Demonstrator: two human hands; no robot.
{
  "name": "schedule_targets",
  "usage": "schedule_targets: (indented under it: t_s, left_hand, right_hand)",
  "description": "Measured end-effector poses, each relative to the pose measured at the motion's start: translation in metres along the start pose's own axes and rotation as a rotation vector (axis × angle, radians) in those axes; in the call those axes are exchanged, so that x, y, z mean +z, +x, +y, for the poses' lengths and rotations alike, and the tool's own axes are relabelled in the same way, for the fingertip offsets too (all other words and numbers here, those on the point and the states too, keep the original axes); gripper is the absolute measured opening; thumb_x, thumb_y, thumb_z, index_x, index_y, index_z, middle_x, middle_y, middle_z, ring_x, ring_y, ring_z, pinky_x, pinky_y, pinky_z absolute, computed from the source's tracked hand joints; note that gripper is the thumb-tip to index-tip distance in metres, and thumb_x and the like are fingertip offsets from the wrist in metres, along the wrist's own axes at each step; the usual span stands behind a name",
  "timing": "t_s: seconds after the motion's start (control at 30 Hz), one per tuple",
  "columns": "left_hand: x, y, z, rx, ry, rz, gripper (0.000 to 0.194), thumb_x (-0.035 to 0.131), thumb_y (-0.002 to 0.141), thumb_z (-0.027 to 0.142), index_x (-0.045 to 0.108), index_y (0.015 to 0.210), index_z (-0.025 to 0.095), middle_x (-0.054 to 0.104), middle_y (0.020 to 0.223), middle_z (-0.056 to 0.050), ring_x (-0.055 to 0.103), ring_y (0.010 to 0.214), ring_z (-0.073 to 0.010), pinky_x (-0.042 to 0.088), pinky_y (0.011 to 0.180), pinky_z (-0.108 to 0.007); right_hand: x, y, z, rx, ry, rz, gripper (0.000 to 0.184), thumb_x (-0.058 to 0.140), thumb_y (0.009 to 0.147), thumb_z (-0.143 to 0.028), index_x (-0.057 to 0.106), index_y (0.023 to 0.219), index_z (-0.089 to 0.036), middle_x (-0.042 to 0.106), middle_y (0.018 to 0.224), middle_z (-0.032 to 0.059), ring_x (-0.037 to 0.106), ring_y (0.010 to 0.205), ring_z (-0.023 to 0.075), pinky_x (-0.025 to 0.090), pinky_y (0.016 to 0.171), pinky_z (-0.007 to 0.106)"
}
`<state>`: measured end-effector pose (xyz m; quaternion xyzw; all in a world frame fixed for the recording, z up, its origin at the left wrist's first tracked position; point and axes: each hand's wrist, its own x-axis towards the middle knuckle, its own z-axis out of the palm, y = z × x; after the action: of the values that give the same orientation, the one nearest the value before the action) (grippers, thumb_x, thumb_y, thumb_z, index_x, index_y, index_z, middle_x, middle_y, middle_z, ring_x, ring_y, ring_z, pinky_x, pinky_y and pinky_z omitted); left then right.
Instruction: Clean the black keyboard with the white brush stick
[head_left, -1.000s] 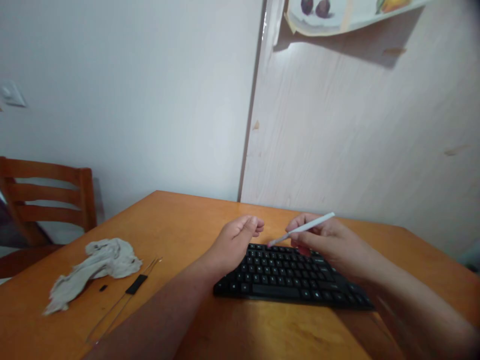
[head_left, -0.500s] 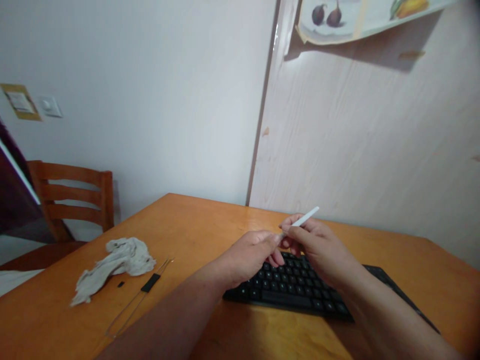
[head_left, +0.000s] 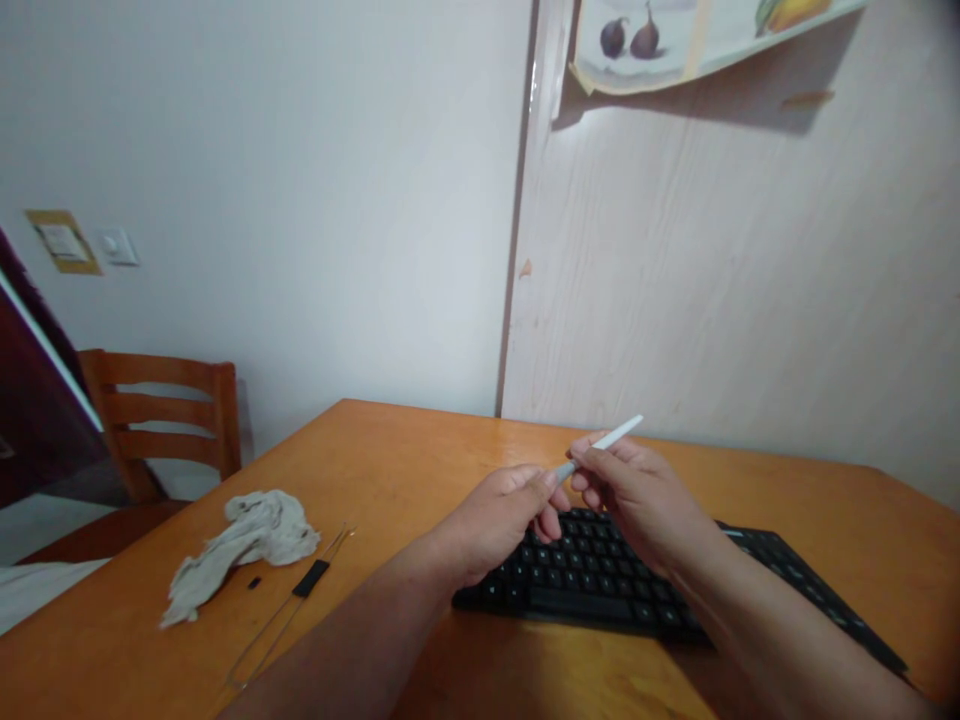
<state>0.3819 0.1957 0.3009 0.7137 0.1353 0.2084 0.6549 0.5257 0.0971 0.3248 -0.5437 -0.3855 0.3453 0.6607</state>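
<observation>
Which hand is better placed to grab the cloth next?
Likely left: the left hand is nearer the cloth; the right hand is farther across, above the keyboard. Both hold the white stick, so left must release first.

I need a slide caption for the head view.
Left hand and right hand hold a white and grey stick over a black keyboard on an orange wooden table.

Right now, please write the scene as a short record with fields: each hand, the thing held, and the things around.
left hand: left hand grips the grey end of the slim white stick
right hand: right hand pinches the same stick farther along
below hands: black keyboard, partly hidden
left on table: crumpled cloth, small black piece, thin wire tool with black middle
support: wooden table
</observation>
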Motion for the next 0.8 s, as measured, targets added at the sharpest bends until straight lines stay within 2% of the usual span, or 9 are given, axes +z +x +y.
schedule_targets:
  t_s: [0.17, 0.3, 0.53, 0.8]
  left_hand:
    - [-0.003, 0.0, 0.0, -0.002, 0.08, 0.046, 0.053, 0.046, 0.089, 0.066, 0.059, 0.07, 0.018, 0.056, 0.056, 0.001, 0.049, 0.055, -0.0127, 0.039, 0.061, -0.026]
    - [-0.005, -0.001, 0.0, -0.018, 0.099, 0.064, 0.056, 0.047, 0.087, 0.069, 0.058, 0.068, 0.018, 0.054, 0.054, 0.001, 0.047, 0.053, -0.0123, 0.037, 0.059, -0.025]
    - [-0.013, -0.004, 0.002, -0.036, 0.076, -0.027, 0.053, 0.046, 0.091, 0.064, 0.063, 0.078, 0.016, 0.061, 0.062, -0.001, 0.051, 0.058, -0.0129, 0.039, 0.063, -0.026]
    - [-0.023, -0.006, 0.007, -0.095, 0.059, -0.092, 0.051, 0.049, 0.091, 0.062, 0.064, 0.079, 0.015, 0.061, 0.061, -0.001, 0.052, 0.058, -0.0125, 0.038, 0.062, -0.025]
  right_hand:
    - [0.002, 0.001, 0.002, 0.007, 0.029, 0.029, 0.033, 0.073, 0.08, -0.047, 0.062, 0.083, -0.016, 0.06, 0.062, -0.0013, 0.046, 0.05, 0.0087, 0.034, 0.049, 0.024]
    - [0.002, 0.003, 0.005, 0.024, 0.073, 0.041, 0.035, 0.075, 0.077, -0.048, 0.062, 0.082, -0.016, 0.06, 0.062, -0.0007, 0.046, 0.05, 0.0092, 0.034, 0.048, 0.024]
    - [0.002, 0.007, 0.009, 0.021, 0.093, 0.028, 0.034, 0.072, 0.081, -0.047, 0.061, 0.077, -0.015, 0.059, 0.063, -0.0006, 0.045, 0.05, 0.0081, 0.033, 0.048, 0.023]
    - [0.007, 0.006, 0.01, 0.023, 0.109, 0.012, 0.033, 0.069, 0.084, -0.045, 0.06, 0.074, -0.015, 0.058, 0.062, -0.0012, 0.045, 0.05, 0.0079, 0.033, 0.048, 0.024]
